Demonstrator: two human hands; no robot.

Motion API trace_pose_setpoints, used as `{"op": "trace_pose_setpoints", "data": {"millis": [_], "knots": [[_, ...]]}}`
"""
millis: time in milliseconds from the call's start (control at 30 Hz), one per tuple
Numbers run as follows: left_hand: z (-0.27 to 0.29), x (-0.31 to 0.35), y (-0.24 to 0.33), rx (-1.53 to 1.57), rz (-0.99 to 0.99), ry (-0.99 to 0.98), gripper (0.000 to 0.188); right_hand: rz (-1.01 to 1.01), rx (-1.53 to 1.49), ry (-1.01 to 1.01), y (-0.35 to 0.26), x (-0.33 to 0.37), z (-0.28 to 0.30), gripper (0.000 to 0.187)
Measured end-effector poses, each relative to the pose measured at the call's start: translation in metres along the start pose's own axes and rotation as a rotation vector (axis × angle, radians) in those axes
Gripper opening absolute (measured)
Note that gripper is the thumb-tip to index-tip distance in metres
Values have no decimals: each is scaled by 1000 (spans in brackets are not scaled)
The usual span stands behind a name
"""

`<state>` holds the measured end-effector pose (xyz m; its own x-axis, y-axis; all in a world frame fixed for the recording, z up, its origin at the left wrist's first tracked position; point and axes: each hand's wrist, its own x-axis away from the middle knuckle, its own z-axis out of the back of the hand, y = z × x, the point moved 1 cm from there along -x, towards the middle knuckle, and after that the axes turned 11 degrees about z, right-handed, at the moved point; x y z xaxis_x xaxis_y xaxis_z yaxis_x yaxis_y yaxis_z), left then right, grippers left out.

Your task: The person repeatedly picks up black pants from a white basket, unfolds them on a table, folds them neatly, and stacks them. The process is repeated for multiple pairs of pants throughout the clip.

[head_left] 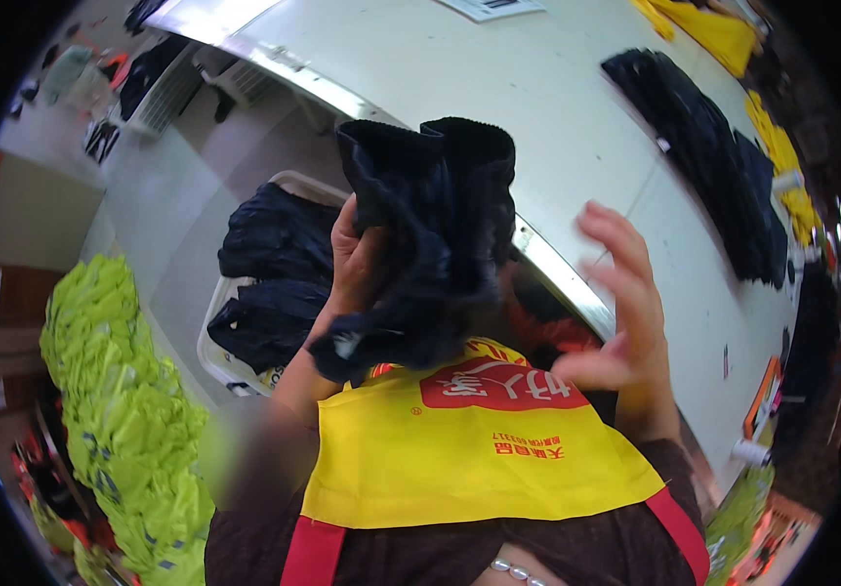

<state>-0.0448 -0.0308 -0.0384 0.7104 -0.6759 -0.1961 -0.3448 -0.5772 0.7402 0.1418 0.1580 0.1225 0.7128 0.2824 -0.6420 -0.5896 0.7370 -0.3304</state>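
A folded dark navy garment (440, 220) hangs in front of my chest, its upper edge looking gathered. My left hand (356, 256) grips it from the left side, with the fingers partly hidden behind the cloth. To the right of it my right hand (625, 303) is raised over the table's edge, fingers apart and slightly blurred, touching nothing. A yellow apron (479, 483) with red straps covers my front, just below the garment.
A white table (557, 107) stretches ahead and right. Dark folded garments (703, 156) lie along its right part, near yellow cloth (777, 146) and a thread spool (752, 451). Left, a pale basket (207, 342) holds dark garments (279, 234). Yellow-green garments (123, 420) form a long heap.
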Motion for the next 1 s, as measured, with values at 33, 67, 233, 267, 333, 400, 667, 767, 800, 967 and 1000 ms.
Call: {"op": "trace_pose_setpoints", "data": {"millis": [33, 67, 233, 267, 333, 400, 667, 767, 800, 967, 1000], "knots": [[-23, -3, 4, -59, 1, -4, 30, 180, 84, -149, -8, -9, 13, 76], [-38, -4, 3, -120, -3, -4, 30, 275, 127, -249, -15, -15, 16, 74], [-2, 8, 2, -1431, -400, 162, 35, 70, 99, -175, -15, 1, -10, 80], [2, 12, 5, -1492, -442, 210, 39, -19, 102, -242, -12, 7, -12, 82], [4, 17, 10, -1183, -329, 223, 47, -170, 138, -483, -16, 9, 0, 76], [-9, 18, 19, -725, -200, 236, 56, -318, 183, -705, -7, 25, 6, 53], [-68, 29, 81, -1189, -330, -73, 88, -445, 168, -767, -4, 17, 10, 22], [-110, 23, 96, -1665, -336, -515, 77, -448, 76, -771, -2, 12, 6, 21], [-122, 19, 89, -1609, -143, -582, 65, -446, 63, -760, -3, 13, 3, 21], [-86, 27, 49, -1774, -290, -707, 14, -566, -81, -947, 7, 20, 1, 22], [-89, 21, 57, -1761, -336, -729, 14, -541, -104, -1019, 8, 21, 2, 22]]}}
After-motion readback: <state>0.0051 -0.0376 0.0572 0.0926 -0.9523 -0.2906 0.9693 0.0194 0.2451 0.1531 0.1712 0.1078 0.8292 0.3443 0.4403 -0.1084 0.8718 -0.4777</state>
